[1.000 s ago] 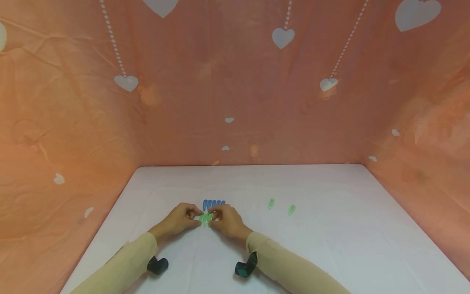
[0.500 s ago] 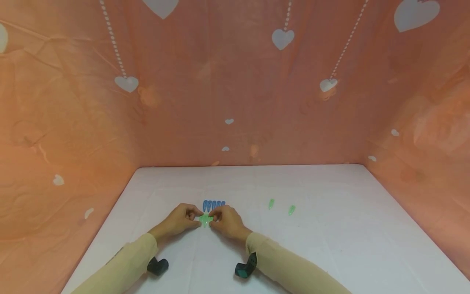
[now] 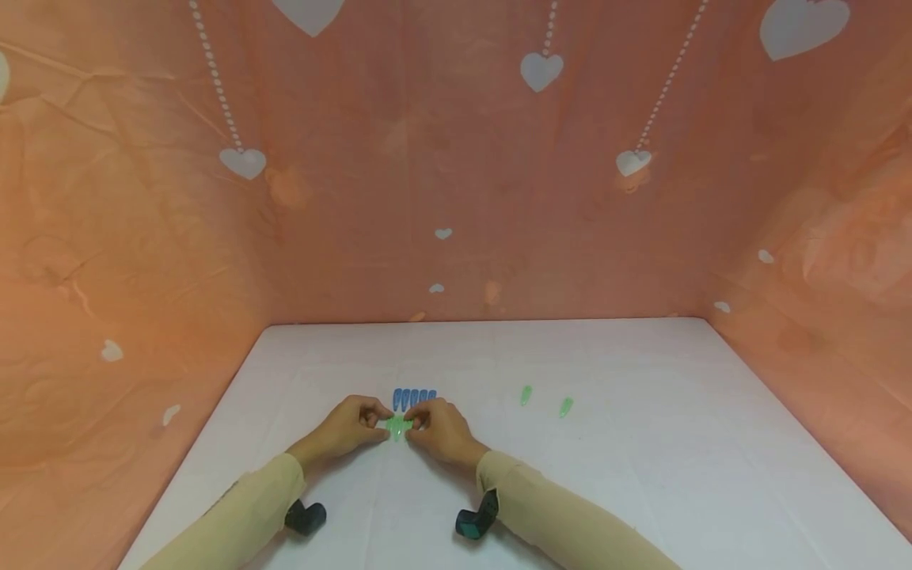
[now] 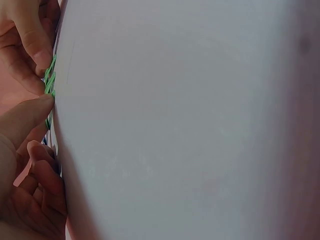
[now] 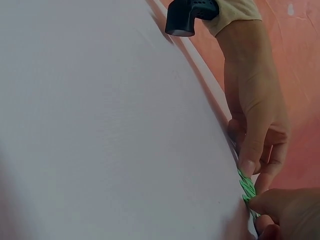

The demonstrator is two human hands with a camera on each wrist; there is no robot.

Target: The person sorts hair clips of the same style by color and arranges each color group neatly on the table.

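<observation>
Several green, tapered hair clips (image 3: pixel 398 428) lie side by side in a tight row on the white table, just in front of the blue row. My left hand (image 3: pixel 351 422) pinches the row's left end between thumb and fingers. Opposite it, my right hand (image 3: pixel 443 430) pinches the right end and covers part of the row. The left wrist view shows the green clips (image 4: pixel 49 80) edge-on between both hands' fingertips. In the right wrist view the green clips (image 5: pixel 246 187) also sit between the two thumbs.
Several blue hair clips (image 3: pixel 406 399) form a row behind the hands, partly hidden by the right hand. Two single green clips lie to the right, one nearer (image 3: pixel 526 395) and one farther out (image 3: pixel 566 408). An orange cloth (image 3: pixel 484 237) with hearts surrounds the white table (image 3: pixel 641 475).
Both hands stay at the ends of the green row, with barely any movement. The green clips sit slightly closer together than a second ago.
</observation>
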